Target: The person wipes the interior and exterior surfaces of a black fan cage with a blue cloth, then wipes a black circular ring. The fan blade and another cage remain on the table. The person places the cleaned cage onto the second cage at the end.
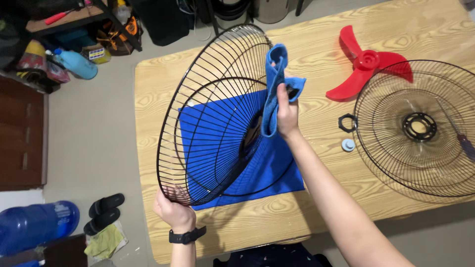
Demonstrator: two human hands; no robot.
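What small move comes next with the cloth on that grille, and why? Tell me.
Probably draw the blue cloth down along the wires: the right hand presses it against the upper part of the tilted fan grille, which the left hand steadies at its lower rim.

Glossy black wire grille, soft blue cloth, grained wooden table, shiny red plastic blade

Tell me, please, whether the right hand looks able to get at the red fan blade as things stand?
Probably not at once: the right hand is gripping a blue cloth against the tilted fan guard. The way across the table to the red fan blade looks clear.
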